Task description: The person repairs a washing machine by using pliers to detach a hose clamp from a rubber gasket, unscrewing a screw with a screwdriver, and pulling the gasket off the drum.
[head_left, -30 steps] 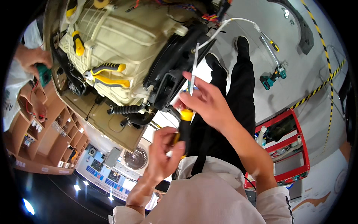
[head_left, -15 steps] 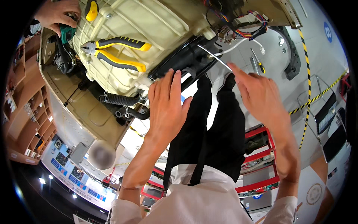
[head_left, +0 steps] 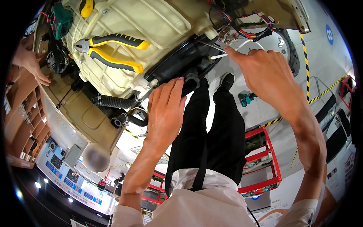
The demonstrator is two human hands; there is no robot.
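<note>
The right hand [head_left: 266, 73] had its grip closed on a thin metal rod [head_left: 211, 46] reaching over the black panel [head_left: 176, 62]. The left hand [head_left: 165, 109] lay beside a black spout [head_left: 191, 80]; whether its grip held anything could not be told.

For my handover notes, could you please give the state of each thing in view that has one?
Slender pale strip: apparently held by right hand.
Diagonal cutting pliers: handles spread.
Multicoloured wiring harness: exposed.
Corrugated hose: left end apparently loose.
Cordless drill: lying on floor.
Red tool cart: open-sided, loaded.
</note>
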